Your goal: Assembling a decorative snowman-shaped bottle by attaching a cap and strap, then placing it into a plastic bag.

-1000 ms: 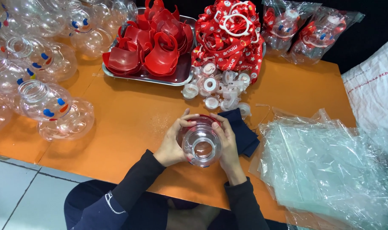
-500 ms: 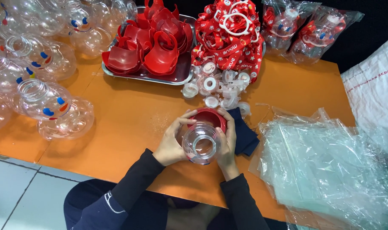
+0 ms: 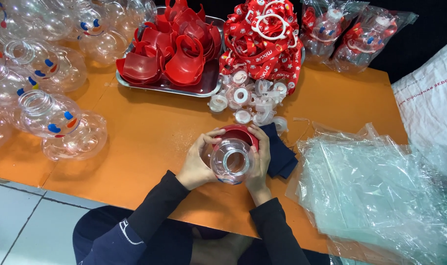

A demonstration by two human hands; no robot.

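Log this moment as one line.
left hand: grips clear bottle | right hand: presses red collar | beside: dark cloth

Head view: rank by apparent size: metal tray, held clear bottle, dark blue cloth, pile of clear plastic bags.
1. pile of clear plastic bags, largest by far, though nearest the camera.
2. metal tray.
3. clear bottle, held between left hand and right hand.
4. dark blue cloth, partly hidden, so close to the bottle; unsure.
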